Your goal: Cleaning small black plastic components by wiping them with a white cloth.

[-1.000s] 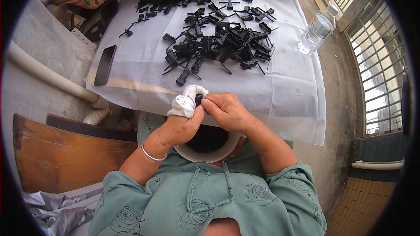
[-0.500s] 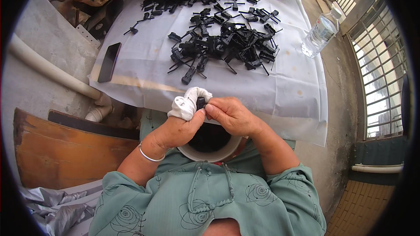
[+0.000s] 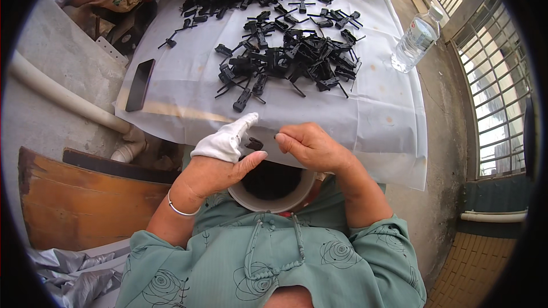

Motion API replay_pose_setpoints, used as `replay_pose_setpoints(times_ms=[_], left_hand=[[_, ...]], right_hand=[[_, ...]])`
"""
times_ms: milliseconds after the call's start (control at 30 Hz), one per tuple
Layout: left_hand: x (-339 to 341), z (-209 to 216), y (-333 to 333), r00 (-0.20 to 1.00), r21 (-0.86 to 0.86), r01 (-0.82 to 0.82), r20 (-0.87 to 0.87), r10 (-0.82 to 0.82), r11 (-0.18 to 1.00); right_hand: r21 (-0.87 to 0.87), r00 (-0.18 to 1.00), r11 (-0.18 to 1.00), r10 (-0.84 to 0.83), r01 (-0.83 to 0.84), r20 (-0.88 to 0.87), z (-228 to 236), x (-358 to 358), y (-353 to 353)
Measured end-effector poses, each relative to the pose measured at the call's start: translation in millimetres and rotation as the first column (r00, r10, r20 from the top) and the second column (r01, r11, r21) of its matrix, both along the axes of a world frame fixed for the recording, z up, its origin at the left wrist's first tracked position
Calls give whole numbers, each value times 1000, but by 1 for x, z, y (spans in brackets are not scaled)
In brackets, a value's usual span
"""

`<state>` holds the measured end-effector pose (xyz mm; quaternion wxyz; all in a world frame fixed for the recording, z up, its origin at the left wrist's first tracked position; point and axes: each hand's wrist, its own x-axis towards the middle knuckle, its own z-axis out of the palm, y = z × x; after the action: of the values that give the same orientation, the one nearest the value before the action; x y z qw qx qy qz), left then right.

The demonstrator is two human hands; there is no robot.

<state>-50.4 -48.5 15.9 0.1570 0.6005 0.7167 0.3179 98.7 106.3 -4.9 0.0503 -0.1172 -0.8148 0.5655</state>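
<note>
Starting at left, I see a flat black phone (image 3: 140, 85) on the worktop (image 3: 382, 137), which a whitish sheet covers. My left hand (image 3: 220, 153), partly in white cloth glove, keeps its fingers apart from the thumb; between them is a small black plastic piece (image 3: 254, 144), whether touching I cannot tell. Below is a round whitish bucket (image 3: 244, 202). Beyond lie many black plastic parts (image 3: 285, 57). My right hand (image 3: 308, 147) has fingers curled, pinching a tiny dark bit (image 3: 276, 136). Rightmost, a clear plastic bottle (image 3: 415, 43).

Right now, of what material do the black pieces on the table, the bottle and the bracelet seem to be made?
Black pieces: probably moulded plastic, satin, from their soft highlights and repeated shapes. Bottle: likely plastic, clear and glossy, with see-through walls and bright reflections. Bracelet: probably metal, smooth and silvery, by its shine; which metal is unclear.
</note>
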Motion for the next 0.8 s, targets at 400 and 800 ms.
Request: replay_pose_setpoints(times_ms=[400, 800], left_hand=[[-13, -28, 19, 935, 400, -136, -250, 250, 907], [7, -22, 16, 893, 421, -206, 450, -6, 883]], right_hand=[[559, 883, 700, -233, 444, -409, -17, -17, -15], [-319, 955, 944, -168, 84, -246, -10, -9, -29]])
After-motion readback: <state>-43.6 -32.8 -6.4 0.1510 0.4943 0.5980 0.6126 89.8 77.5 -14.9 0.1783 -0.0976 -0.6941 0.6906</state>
